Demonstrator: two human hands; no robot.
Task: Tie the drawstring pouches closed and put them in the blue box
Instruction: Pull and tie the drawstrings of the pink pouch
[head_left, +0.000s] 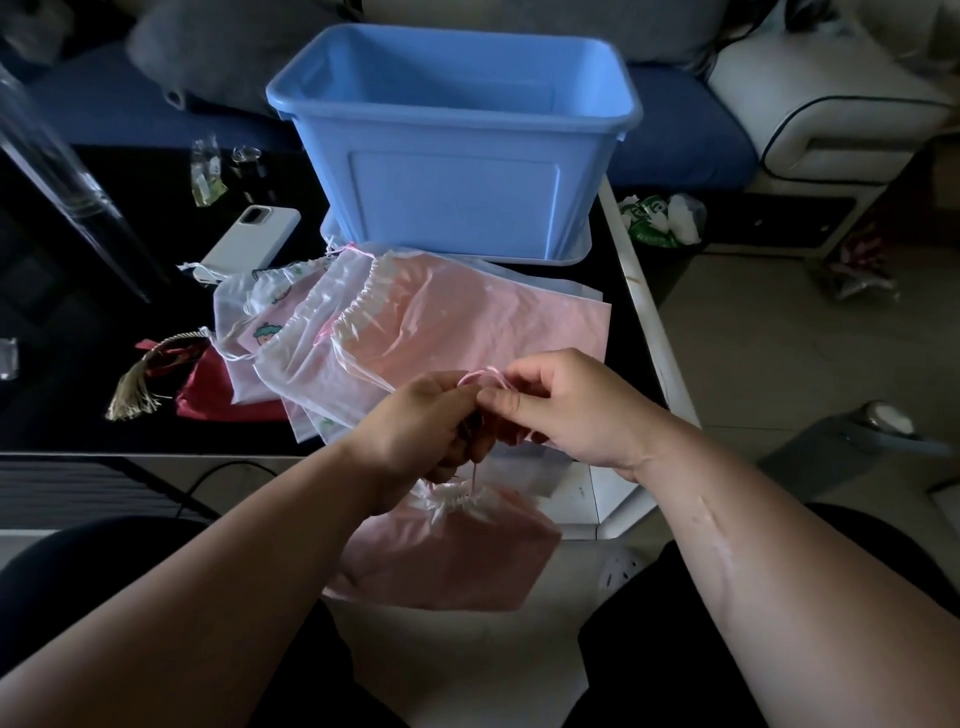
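A pink drawstring pouch hangs below my hands over my lap, its mouth gathered tight. My left hand and my right hand meet above it, each pinching the thin pink drawstring, which loops between the fingertips. Several more pink and translucent pouches lie fanned out on the dark table. Behind them stands the blue box; no pouch shows inside it.
A white phone lies left of the box. A red pouch with a tassel sits at the table's left front. A small snack bag and a glass stand further back. A sofa is behind, with litter on the floor to the right.
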